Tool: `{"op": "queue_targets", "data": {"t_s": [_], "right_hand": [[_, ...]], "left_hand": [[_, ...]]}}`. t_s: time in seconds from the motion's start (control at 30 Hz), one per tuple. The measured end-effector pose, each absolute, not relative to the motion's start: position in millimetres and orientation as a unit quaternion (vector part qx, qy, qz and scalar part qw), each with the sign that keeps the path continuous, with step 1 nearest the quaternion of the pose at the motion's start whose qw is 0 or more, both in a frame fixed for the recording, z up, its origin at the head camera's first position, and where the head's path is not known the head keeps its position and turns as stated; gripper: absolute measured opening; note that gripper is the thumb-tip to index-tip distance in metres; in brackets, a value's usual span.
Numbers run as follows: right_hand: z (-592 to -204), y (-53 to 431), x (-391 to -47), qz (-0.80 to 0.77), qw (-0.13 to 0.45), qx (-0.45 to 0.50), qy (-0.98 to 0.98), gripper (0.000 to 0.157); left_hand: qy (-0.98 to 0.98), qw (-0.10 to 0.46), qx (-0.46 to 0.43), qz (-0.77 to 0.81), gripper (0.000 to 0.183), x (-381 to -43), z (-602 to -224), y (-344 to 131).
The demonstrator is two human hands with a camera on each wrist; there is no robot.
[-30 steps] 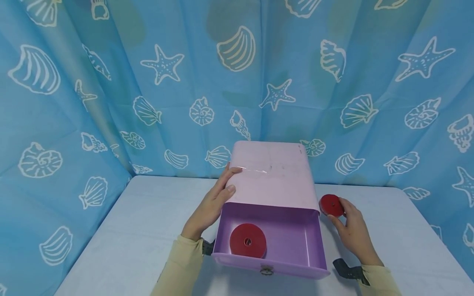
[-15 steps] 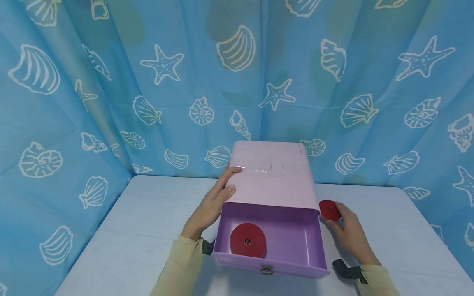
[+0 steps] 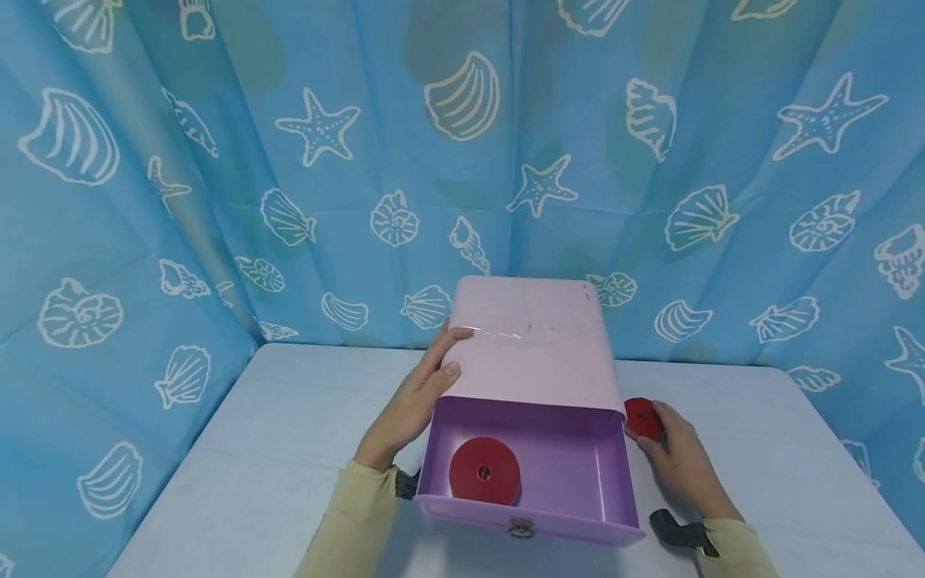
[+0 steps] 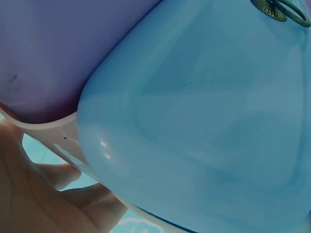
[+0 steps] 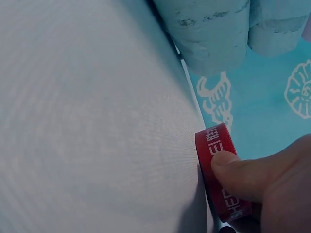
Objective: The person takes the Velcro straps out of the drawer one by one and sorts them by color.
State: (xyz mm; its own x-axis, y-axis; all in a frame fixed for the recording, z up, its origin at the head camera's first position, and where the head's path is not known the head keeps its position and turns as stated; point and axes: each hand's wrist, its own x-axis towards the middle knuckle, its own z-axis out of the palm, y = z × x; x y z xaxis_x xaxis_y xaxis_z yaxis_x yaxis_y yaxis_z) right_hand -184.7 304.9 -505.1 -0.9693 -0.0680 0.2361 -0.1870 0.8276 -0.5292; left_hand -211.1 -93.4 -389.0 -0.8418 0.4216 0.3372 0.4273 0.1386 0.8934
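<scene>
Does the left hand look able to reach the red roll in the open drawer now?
Probably yes: the red roll lies nearby in the drawer, uncovered from above. However, the left hand holds the pink box and would likely have to let go first.

red roll [image 5: 215, 144] in right hand [image 5: 278, 187]

The drawer [image 3: 564, 457] looks glossy plastic, its pull [image 3: 521, 528] dull metal.

The head view is bright; the left wrist's, dimmer, catches glints on the drawer front [image 4: 194, 116] at eight o'clock.
</scene>
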Motion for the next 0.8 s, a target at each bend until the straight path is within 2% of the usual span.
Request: {"op": "queue_targets", "data": {"t_s": [0.27,0.57,0.8], "right_hand": [[-508.3,307.0,-184.7,0.283,0.094,0.068,-0.952,0.064],[-506.2,310.2,-186.8,0.306,0.106,0.071,-0.944,0.074],[-492.4,305.7,-184.3,0.31,0.104,0.022,-0.945,0.071]], "left_hand": [[-0.76,0.004,-0.276,-0.588,0.046,-211.5,-390.4,-93.3],[-0.758,0.006,-0.278,-0.59,0.045,-212.0,-390.6,-93.3],[-0.758,0.006,-0.28,-0.589,0.044,-212.3,-390.3,-93.2]]}}
